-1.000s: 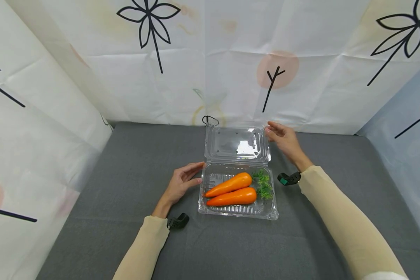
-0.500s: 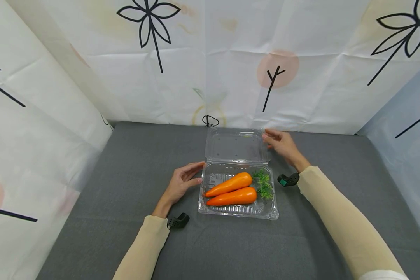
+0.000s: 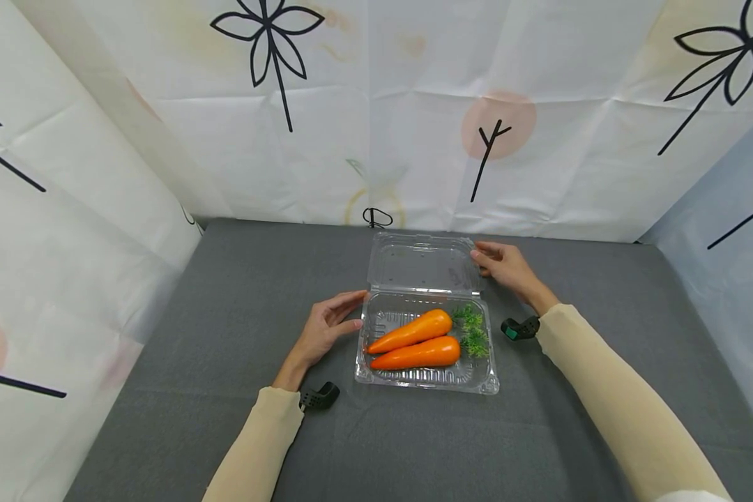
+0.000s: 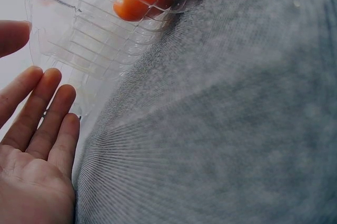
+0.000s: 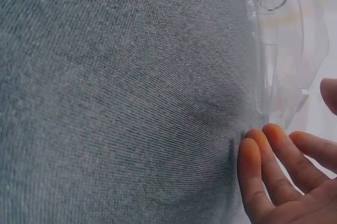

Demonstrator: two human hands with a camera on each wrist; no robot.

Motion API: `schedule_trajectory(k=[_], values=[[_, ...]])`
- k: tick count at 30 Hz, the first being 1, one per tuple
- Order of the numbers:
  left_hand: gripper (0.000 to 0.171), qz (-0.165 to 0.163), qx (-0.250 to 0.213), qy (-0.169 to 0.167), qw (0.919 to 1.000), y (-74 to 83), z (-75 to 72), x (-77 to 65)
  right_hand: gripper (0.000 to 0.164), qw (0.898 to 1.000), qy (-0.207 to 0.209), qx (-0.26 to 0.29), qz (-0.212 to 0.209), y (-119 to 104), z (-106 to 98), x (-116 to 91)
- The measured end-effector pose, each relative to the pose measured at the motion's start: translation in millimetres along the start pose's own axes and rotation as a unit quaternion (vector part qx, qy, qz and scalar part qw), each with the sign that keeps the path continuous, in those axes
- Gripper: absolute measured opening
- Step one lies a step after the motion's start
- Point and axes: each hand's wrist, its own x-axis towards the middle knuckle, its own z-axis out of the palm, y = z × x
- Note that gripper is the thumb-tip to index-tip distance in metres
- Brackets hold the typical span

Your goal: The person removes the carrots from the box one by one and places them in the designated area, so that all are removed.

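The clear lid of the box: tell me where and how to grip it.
Probably best to pinch the lid by its far right corner, coming from the right. It lies folded back with its near edge joined to the box, so the far edge is the free one. The right hand is at that corner.
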Motion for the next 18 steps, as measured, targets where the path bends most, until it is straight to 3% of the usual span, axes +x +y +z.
schedule_trajectory(k=[10, 18], values=[[0.053, 0.004, 0.000, -0.003, 1.0000, 1.0, 0.2, -0.4, 0.056, 0.995, 0.045, -0.071, -0.052, -15, -2, -20], [0.054, 0.005, 0.000, -0.003, 1.0000, 0.5, -0.2, -1.2, 0.045, 0.987, 0.056, -0.062, -0.134, -33, 3, -47]])
